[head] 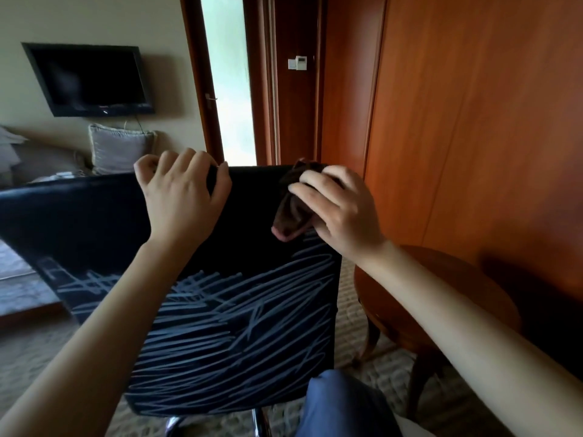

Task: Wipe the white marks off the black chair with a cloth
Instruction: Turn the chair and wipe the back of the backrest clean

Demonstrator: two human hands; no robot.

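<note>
— That black chair [252,310] looks ready to swivel or tip if the push gets hard; only one hand steadies it. And the white marks [239,326] run thick from the middle down toward six o'clock, so I'd guess the chalk just smears.

— The left hand [183,200] is curled over the chair's top edge at about eleven o'clock, fingers hooked, holding nothing else. The right hand [337,209], at one o'clock, is half closed around a bunched dark cloth [293,216], pressing it onto the backrest just above the scribbles.

One chair [104,216], one cloth [291,216], two hands: left hand [183,197], right hand [344,209].
</note>
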